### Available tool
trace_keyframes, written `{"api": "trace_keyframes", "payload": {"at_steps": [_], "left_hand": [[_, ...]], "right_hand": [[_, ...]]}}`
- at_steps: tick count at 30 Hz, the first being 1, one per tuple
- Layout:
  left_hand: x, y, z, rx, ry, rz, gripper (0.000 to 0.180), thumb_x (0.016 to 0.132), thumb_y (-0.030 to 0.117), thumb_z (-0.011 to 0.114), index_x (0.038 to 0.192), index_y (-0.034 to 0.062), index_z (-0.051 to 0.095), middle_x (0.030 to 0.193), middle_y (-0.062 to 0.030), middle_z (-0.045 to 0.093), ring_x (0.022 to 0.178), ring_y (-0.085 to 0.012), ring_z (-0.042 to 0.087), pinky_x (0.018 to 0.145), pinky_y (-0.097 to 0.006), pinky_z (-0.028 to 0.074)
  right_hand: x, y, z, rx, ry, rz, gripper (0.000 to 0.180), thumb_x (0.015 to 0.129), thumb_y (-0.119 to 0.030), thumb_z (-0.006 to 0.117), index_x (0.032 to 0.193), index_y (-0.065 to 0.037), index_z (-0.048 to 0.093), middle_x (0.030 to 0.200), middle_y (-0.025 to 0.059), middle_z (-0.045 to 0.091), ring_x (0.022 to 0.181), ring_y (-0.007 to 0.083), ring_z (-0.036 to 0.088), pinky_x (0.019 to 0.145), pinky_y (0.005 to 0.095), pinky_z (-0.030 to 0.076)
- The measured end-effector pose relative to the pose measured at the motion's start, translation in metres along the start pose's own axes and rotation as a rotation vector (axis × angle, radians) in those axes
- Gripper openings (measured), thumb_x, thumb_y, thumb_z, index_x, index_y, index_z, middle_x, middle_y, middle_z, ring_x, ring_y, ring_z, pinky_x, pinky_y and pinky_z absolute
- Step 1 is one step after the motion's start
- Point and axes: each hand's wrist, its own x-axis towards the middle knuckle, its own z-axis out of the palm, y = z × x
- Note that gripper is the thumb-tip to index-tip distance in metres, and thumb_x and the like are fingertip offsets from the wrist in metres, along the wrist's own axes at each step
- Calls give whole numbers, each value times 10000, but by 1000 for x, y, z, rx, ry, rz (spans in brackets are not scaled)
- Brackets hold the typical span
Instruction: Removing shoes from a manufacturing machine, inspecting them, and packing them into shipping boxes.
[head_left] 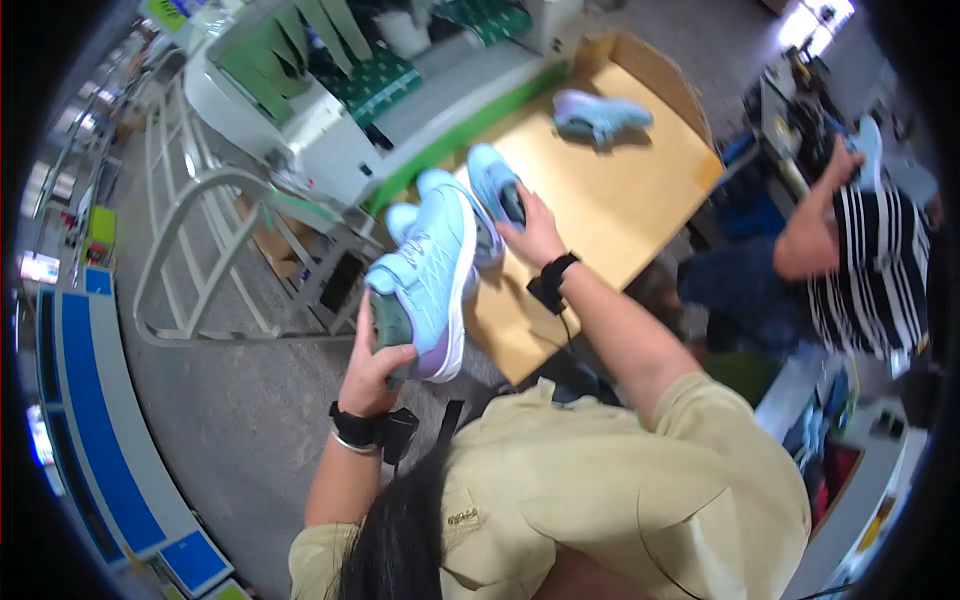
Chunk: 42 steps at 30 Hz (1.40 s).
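Observation:
My left hand (376, 372) grips a light blue sneaker (428, 270) by its heel, thumb on one side and fingers on the other. The sneaker has a white sole, a purple heel patch and a dark grey-green lining, and its toe points away from me. Over the tabletop, my right hand (535, 232) is closed on the collar of a second light blue sneaker (490, 178). Partly hidden behind the held sneaker is another blue shoe (400, 220). Farther right, one more blue and lilac sneaker (602, 115) lies on its side on the tan tabletop (640, 190).
A cardboard edge (655, 75) borders the table's far right. Beyond the table stands a pale machine (330, 150) with green strips; a metal tube rack (215, 250) is at left. On the right, a co-worker in a striped shirt (880, 265) holds a blue shoe (868, 150).

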Motion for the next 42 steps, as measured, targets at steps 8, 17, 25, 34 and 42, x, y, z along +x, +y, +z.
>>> {"api": "trace_keyframes", "payload": {"at_steps": [8, 17, 25, 34, 42], "left_hand": [[153, 103, 53, 63, 220, 373, 526, 849, 110, 584, 1353, 52, 444, 1205, -91, 571, 1100, -232, 574, 953, -370, 465], [244, 129, 60, -126, 285, 237, 316, 894, 97, 590, 1177, -36, 550, 1118, -146, 647, 1035, -268, 642, 974, -438, 504], [288, 140, 44, 253, 369, 266, 404, 870, 119, 588, 1261, 115, 487, 1111, -82, 587, 971, -201, 615, 790, -367, 545], [384, 92, 28, 836, 979, 505, 898, 717, 122, 656, 1480, -35, 211, 1397, -272, 394, 1296, -382, 422, 1099, -392, 321], [453, 164, -81, 873, 884, 461, 1141, 697, 456, 814, 1511, -4, 161, 1500, -307, 294, 1379, -434, 318, 1132, -417, 291]], "right_hand": [[52, 64, -22, 403, -511, 64, 671, 855, -248, 728, 1397, -11, 410, 1415, 236, 433, 1358, 353, 378, 1131, 406, 305], [252, 247, -153, -431, -328, 267, 719, 611, -246, 864, 1235, -107, 534, 1464, 246, 347, 1387, 460, 259, 1108, 515, 298], [210, 170, -196, 440, -585, 219, 459, 780, -203, 762, 1164, -25, 585, 1063, 106, 650, 1002, 203, 614, 881, 335, 488], [66, 71, -74, 5, -254, 223, 757, 786, -215, 778, 1417, -56, 391, 1486, 322, 246, 1391, 466, 249, 1152, 447, 260], [11, 61, -62, 363, -131, 335, 987, 672, -33, 780, 1480, -60, 214, 1428, 253, 345, 1328, 371, 376, 1105, 415, 330]]}}
